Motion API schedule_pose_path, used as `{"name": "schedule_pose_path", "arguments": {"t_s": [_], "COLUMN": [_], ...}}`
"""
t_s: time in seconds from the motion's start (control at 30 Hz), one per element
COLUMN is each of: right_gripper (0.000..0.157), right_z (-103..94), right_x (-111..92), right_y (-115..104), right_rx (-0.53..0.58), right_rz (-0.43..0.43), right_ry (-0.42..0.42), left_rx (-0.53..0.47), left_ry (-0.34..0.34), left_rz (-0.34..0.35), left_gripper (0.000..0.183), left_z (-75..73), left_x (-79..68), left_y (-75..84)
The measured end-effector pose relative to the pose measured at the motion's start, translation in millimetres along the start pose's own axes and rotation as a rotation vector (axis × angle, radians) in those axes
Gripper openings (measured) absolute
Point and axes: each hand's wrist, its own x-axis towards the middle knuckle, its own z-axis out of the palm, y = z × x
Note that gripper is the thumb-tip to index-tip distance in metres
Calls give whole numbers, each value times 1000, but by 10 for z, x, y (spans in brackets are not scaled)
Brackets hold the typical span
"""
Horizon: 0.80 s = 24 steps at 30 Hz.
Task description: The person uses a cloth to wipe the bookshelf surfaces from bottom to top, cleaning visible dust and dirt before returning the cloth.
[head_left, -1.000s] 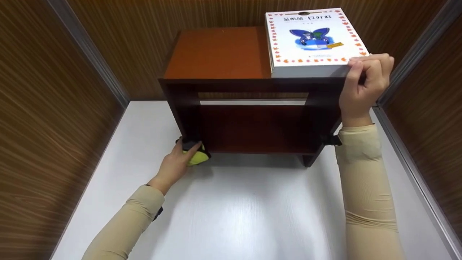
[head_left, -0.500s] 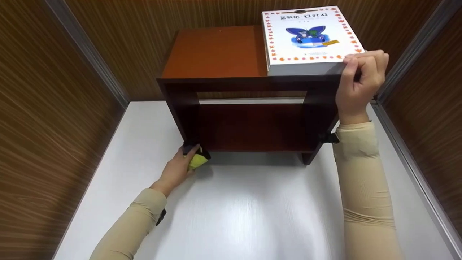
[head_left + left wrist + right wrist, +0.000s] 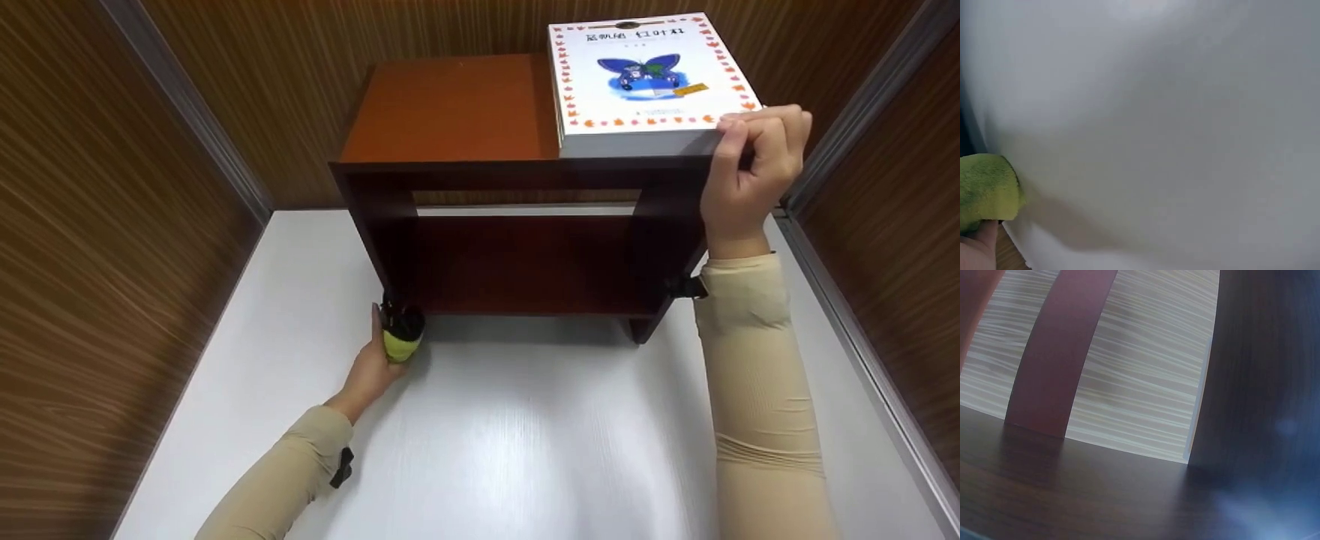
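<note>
A brown two-level shelf point(image 3: 457, 112) stands against the back wall, with a thick white picture book point(image 3: 652, 112) on the right of its top. My right hand point(image 3: 756, 176) has its fingers curled at the book's front right corner, fingertips on the cover's edge; the right wrist view does not show this hand. My left hand point(image 3: 375, 371) holds a yellow-green and black cloth point(image 3: 403, 341) at the foot of the shelf's left side panel. In the left wrist view the cloth point(image 3: 991, 188) shows its fuzzy green side, bunched over the fingers.
The white tabletop point(image 3: 487, 435) stretches in front of the shelf. Wood-grain panels point(image 3: 97, 247) enclose the left, back and right. The shelf's lower board point(image 3: 532, 262) lies between the two side panels, and a black strap buckle point(image 3: 686, 287) sits at the right cuff.
My left hand has drawn slightly down toward me and turned, bringing the cloth off the panel's front edge to its foot. My right hand keeps its place at the book's corner.
</note>
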Motion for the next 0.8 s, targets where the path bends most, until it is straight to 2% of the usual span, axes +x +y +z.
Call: {"name": "schedule_pose_path", "arguments": {"t_s": [0.13,0.23,0.3,0.33,0.43,0.47,0.57,0.67,0.73,0.8], "right_gripper": [30,30,30,30,29,30,30,29,27,27], "right_z": [-3,0,5,5,-1,-6,-23,-35,-45,-69], "right_x": [11,7,-4,-11,-16,-8,28,47,45,54], "right_y": [-6,4,10,10,-5,-14,-40,-36,-13,12], "right_rx": [1,1,0,0,5,2,1,0,-1,3], "right_rz": [1,2,4,4,4,3,3,13,23,36], "right_ry": [0,0,-7,-12,-15,-12,3,3,-19,-66], "left_rx": [-33,-57,-112,-143,-213,-214,-152,-24,45,126], "left_ry": [17,91,187,252,467,536,746,905,948,914], "left_rz": [-81,-98,-89,-63,41,92,346,686,894,1072], "left_gripper": [61,36,26,26,35,39,47,32,22,18], "left_z": [-6,-61,-172,-254,-596,-726,-1067,-1285,-1342,-1331], "left_x": [50,71,63,63,122,168,354,530,626,707], "left_y": [36,74,136,184,481,628,1152,1738,2123,2461]}}
